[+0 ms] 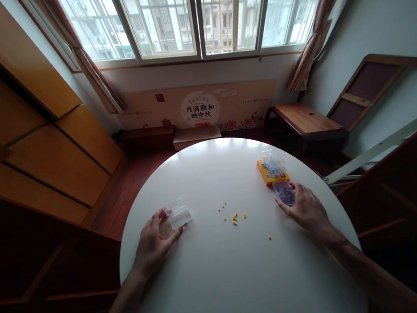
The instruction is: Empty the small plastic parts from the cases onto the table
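Head view shows me a round white table [223, 285] under a wide window [196, 14]. My left hand [154, 243] lies on the table with the fingers curled around a small clear plastic box [179, 215]; the fingertips touch it at its near side, and its lid seems to stand open, but I cannot tell this for sure. My right hand [305, 208] is well apart on the other side, and its fingers press on a small dark flat case [284, 192]. Just behind this case there is an orange packet [270, 172] with a clear bag on top of it.

Between the two hands some small yellow pieces [234, 218] are scattered on the table, and one single piece [269, 238] lies nearer to me.

I judge that the work is at the point of handling these pieces and the clear box, and no piece is in my fingers yet. A next move asks for a fine pinch, because the pieces are tiny and can easily roll or slide away on the smooth table.
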A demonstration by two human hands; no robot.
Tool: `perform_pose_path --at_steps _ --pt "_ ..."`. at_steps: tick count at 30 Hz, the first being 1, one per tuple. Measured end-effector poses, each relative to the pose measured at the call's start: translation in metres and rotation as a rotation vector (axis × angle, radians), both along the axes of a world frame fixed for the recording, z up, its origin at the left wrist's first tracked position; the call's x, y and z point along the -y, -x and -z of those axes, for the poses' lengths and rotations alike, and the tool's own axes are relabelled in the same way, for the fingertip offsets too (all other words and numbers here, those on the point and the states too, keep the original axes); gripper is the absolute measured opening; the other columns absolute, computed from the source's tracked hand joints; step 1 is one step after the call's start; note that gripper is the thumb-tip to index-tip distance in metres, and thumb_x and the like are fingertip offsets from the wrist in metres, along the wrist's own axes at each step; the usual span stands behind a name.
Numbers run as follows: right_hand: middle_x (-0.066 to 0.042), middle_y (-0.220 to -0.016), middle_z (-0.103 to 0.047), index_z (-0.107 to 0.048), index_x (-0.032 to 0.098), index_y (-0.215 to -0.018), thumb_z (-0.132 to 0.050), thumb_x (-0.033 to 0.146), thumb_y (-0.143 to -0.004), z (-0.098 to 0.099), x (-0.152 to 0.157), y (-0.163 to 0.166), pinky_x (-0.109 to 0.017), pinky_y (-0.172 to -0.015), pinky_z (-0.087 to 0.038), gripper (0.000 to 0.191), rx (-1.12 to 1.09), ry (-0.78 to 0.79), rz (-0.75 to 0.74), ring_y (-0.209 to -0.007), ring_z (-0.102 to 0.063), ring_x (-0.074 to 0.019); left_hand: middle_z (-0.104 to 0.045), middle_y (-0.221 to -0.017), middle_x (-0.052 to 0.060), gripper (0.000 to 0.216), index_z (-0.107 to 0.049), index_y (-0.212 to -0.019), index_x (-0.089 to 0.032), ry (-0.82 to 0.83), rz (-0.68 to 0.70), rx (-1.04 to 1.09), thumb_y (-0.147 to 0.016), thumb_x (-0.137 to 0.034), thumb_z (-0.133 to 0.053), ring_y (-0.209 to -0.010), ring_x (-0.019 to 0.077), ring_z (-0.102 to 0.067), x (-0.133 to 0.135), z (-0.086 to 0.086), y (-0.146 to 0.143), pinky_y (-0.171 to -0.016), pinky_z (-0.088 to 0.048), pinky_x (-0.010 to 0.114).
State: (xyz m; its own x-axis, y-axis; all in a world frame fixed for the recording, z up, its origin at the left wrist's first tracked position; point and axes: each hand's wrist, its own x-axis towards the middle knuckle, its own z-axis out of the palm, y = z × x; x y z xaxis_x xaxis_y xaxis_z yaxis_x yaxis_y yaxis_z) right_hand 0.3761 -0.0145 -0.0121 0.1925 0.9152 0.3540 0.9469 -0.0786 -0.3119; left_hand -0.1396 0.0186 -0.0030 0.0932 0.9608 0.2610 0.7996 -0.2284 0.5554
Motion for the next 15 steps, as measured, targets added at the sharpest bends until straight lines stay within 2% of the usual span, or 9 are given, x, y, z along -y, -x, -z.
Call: perform_pose_path --at_steps 2,5,7,9,11,15 --pt "-0.018 -0.127 -0.071 -0.052 0.016 -0.143 -0.062 0.054 -0.098 -0.002 0.003 0.000 -0.051 -0.097 -0.058 0.059 -0.051 0.017 -0.029 -0.113 -0.068 -0.0367 -0.070 -0.142 0.015 0.079 -0.053 -0.151 -0.021 -0.017 0.005 -0.016 -0.090 -0.066 -0.077 -0.130 0.0383 -0.068 0.004 -0.005 0.002 -0.111 -0.056 0.057" --pt "-0.017 -0.131 -0.070 -0.054 0.018 -0.143 -0.060 0.048 -0.099 -0.010 0.012 -0.002 -0.053 -0.101 -0.057 0.053 -0.149 0.013 -0.092 -0.118 -0.067 -0.0365 -0.068 -0.144 0.016 0.077 -0.052 -0.153 -0.022 -0.175 -0.012 -0.029 -0.093 -0.064 -0.076 -0.130 0.0384 -0.068 0.017 -0.023 0.000 -0.112 -0.055 0.058" --pt "-0.016 -0.135 -0.068 -0.054 0.019 -0.145 -0.057 0.047 -0.102 -0.018 0.017 0.001 -0.053 -0.105 -0.056 0.051 -0.226 0.020 -0.183 -0.122 -0.065 -0.0356 -0.071 -0.132 0.013 0.059 -0.058 -0.143 -0.022 -0.323 -0.016 -0.005 -0.098 -0.055 -0.075 -0.123 0.0350 -0.070 0.027 -0.039 -0.011 -0.112 -0.055 0.057" --pt "-0.016 -0.140 -0.065 -0.053 0.020 -0.147 -0.054 0.044 -0.105 -0.029 0.019 0.012 -0.052 -0.106 -0.056 0.048 -0.305 0.042 -0.311 -0.124 -0.064 -0.0341 -0.073 -0.122 0.010 0.040 -0.063 -0.131 -0.023 -0.365 0.069 0.063 -0.100 -0.045 -0.075 -0.113 0.0306 -0.072 0.033 -0.053 -0.032 -0.109 -0.056 0.053" --pt "-0.016 -0.142 -0.064 -0.053 0.021 -0.148 -0.053 0.039 -0.105 -0.041 0.016 0.030 -0.052 -0.107 -0.056 0.046 -0.364 0.063 -0.454 -0.125 -0.064 -0.0327 -0.073 -0.128 0.010 0.038 -0.062 -0.136 -0.024 -0.208 0.229 0.169 -0.103 -0.042 -0.072 -0.109 0.0264 -0.073 0.033 -0.060 -0.062 -0.104 -0.059 0.047" --pt "-0.015 -0.140 -0.065 -0.053 0.023 -0.149 -0.057 0.028 -0.102 -0.063 0.005 0.074 -0.050 -0.107 -0.057 0.047 -0.425 0.071 -0.738 -0.123 -0.065 -0.0309 -0.065 -0.152 0.016 0.059 -0.053 -0.154 -0.025 0.135 0.450 0.456 -0.103 -0.046 -0.074 -0.122 0.0275 -0.073 0.021 -0.058 -0.126 -0.105 -0.062 0.047"
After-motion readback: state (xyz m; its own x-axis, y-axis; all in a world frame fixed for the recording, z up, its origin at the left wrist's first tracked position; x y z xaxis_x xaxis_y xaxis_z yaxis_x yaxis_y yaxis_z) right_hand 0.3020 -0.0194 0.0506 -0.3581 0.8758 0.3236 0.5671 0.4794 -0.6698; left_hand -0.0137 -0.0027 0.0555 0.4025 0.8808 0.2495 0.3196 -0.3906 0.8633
